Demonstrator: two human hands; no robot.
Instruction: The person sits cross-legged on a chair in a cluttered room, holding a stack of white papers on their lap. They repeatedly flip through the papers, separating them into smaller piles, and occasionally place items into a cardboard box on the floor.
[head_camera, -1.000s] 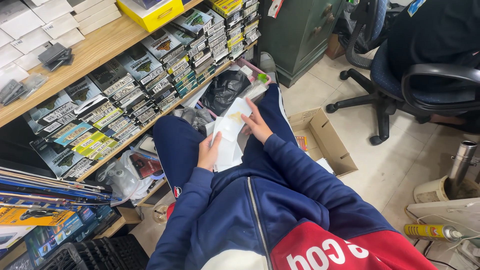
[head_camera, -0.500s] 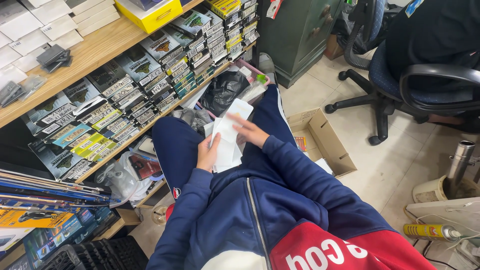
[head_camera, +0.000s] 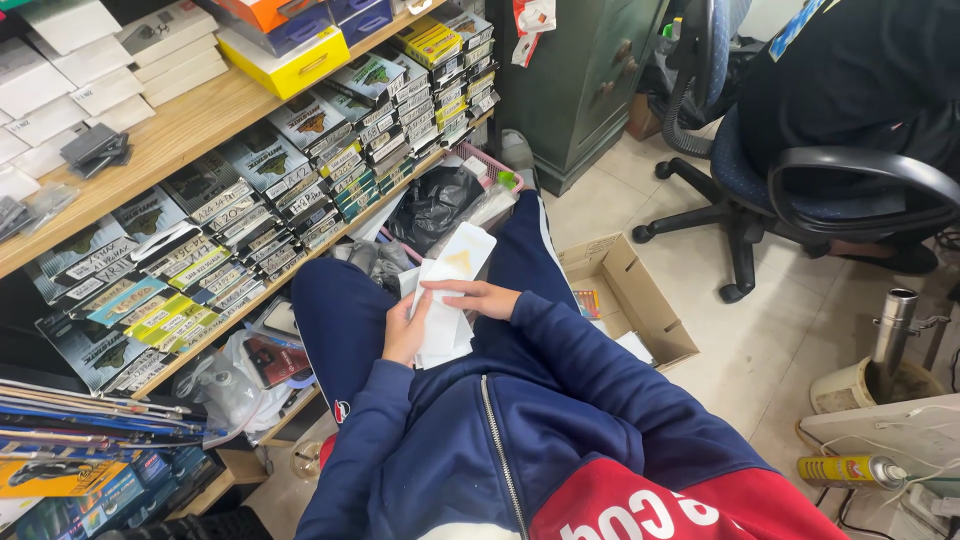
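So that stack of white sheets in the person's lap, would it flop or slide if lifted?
Probably floppy: the white sheets look thin and fan unevenly between the left hand and right hand. Likely light and apt to slip apart, since nothing visibly binds them.

This looks like the back room of a small shop or repair stall. Wooden shelves (head_camera: 190, 130) carry rows of flat packaged goods (head_camera: 250, 215), stacked edge-on, with white and coloured boxes (head_camera: 290, 60) above. A green metal cabinet (head_camera: 580, 80), an office chair (head_camera: 800, 190), an open cardboard box (head_camera: 630, 300) on the tiled floor and a spray can (head_camera: 850, 470) complete the cramped stockroom.
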